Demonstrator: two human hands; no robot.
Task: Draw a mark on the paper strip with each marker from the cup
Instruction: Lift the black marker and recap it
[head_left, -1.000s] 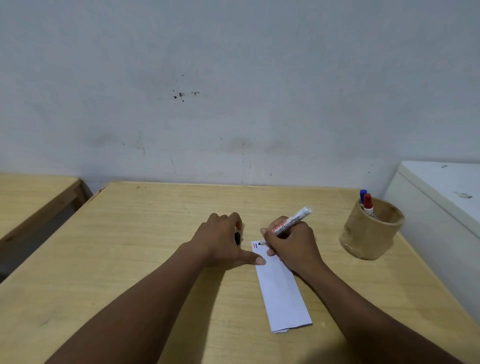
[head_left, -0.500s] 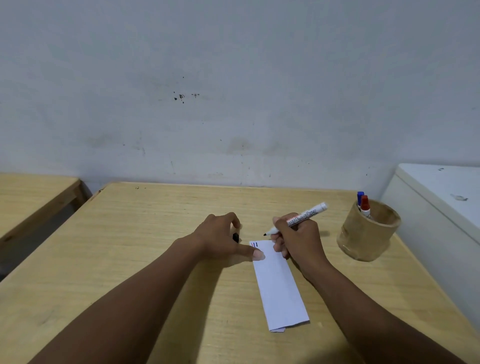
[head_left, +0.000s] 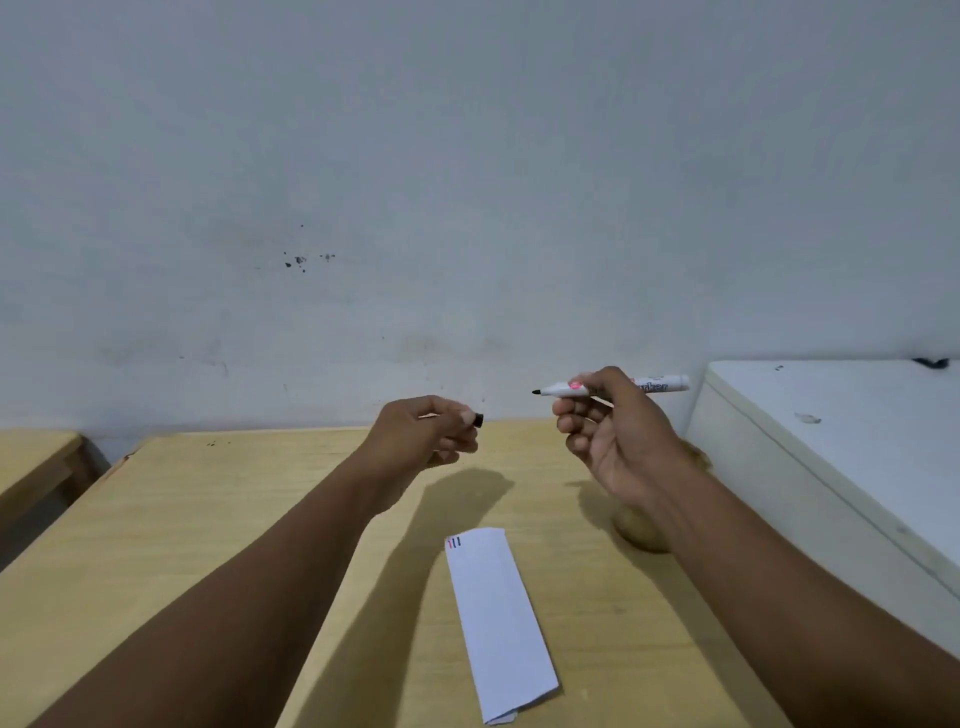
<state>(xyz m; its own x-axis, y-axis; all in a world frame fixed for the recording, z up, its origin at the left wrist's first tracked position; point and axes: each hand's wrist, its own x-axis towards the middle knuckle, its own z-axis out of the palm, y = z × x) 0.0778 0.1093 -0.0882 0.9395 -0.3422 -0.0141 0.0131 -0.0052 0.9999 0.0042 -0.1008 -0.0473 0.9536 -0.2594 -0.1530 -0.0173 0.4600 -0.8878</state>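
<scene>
Both hands raised over table (head_left: 218, 519): left hand (head_left: 423, 431) pinching black cap (head_left: 478, 420), right hand (head_left: 610, 431) gripping uncapped marker (head_left: 649, 385)

The scene is lit dimly and evenly from above, so that the wall (head_left: 467, 156) is rendered a flat grey-blue without glare. Soft-edged shadows of the raised arms are cast onto the wooden surface (head_left: 208, 519), one of them falling just beyond the paper strip (head_left: 498, 623), which is seen as the brightest patch. Slight softness is noted throughout, the edges of the surface are bowed by the wide lens, and the print on the marker (head_left: 649, 385) is left only partly legible.
</scene>
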